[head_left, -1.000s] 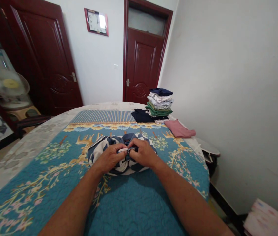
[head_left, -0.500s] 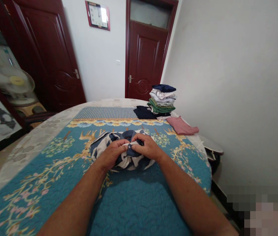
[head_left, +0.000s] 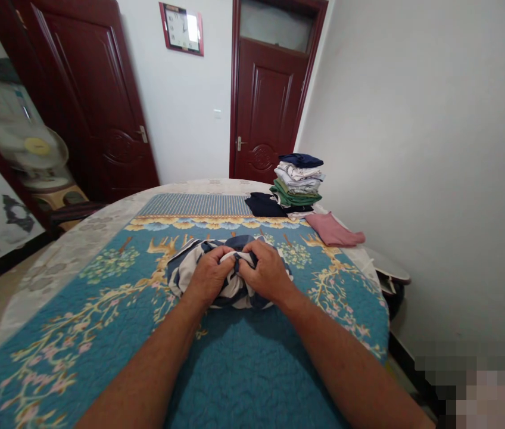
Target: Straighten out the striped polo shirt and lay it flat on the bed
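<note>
A bunched blue-and-white striped shirt with a collar lies on the teal quilted cloth in front of me. My left hand pinches its fabric from the left, thumb and fingers closed. From the right, my right hand grips the fabric close beside it, fingers curled. Both thumbs meet near the front of the collar. Cloth and fingers hide the small button there for the most part.
A stack of folded clothes stands at the table's far right. Beside it lie a folded dark garment and a pink garment. The patterned tablecloth shows at the left rim. A wall runs along the right.
Both hands have closed in tighter on the shirt at the collar, bunching the fabric between them. The button that showed between the thumbs is now mostly covered. The view has shifted slightly.
</note>
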The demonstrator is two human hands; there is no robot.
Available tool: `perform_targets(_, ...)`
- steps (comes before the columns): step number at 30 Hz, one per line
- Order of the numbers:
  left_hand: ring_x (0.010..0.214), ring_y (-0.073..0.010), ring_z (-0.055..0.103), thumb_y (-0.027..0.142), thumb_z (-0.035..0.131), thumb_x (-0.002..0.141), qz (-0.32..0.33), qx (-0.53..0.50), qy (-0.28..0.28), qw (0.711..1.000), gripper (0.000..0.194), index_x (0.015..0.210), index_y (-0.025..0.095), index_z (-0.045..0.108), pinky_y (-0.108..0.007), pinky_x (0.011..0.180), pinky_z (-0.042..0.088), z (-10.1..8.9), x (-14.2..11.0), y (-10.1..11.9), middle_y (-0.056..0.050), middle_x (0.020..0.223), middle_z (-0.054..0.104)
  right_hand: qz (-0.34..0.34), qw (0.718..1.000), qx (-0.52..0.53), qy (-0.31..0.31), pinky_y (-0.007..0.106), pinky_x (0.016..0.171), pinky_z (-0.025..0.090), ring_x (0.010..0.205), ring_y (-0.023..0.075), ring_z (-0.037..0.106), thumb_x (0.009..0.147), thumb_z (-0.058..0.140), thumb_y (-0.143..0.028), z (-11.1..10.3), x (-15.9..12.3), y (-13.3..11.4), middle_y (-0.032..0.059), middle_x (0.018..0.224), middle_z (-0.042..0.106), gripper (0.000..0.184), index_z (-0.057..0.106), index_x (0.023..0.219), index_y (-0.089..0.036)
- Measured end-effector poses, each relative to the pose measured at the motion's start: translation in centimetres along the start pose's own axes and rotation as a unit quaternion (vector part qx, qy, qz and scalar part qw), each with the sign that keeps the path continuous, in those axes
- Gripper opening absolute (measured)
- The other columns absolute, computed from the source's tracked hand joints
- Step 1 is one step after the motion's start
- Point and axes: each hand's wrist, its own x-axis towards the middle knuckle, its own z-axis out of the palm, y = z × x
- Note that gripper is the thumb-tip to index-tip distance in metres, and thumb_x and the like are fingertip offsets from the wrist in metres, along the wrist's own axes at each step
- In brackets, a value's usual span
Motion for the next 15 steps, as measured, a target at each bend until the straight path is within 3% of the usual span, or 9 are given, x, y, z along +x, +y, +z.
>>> perform_targets(5,0.071,-0.0175,0.059,0.045,0.062,0.088,0.018,0.052,0.010,0.998,0.028,0.091,0.019,0.071,-0.027,0.066,0.046,-0.04,0.06,0.02,0.002,0.077,0.068,0.025,0.999,-0.007,0.021,0.031,0.081,0.045,0.083,0.0200,0.061,0.082,0.062,-0.020,0.44,-0.08,0.25,0.0010,0.087,0.066,0.010,0.061,0.092,-0.024)
perform_targets(15,0.078,-0.0201,0.062,0.043,0.058,0.089,0.028,0.071,0.002,0.997,0.028,0.094,0.019,0.072,-0.029,0.071,0.048,-0.08,0.11,-0.23,-0.001,0.083,0.070,0.029,0.999,0.027,-0.036,0.030,0.078,0.046,0.080,0.0191,0.063,0.082,0.066,-0.023,-0.43,0.23,0.26,-0.0006,0.085,0.070,0.008,0.066,0.091,-0.023)
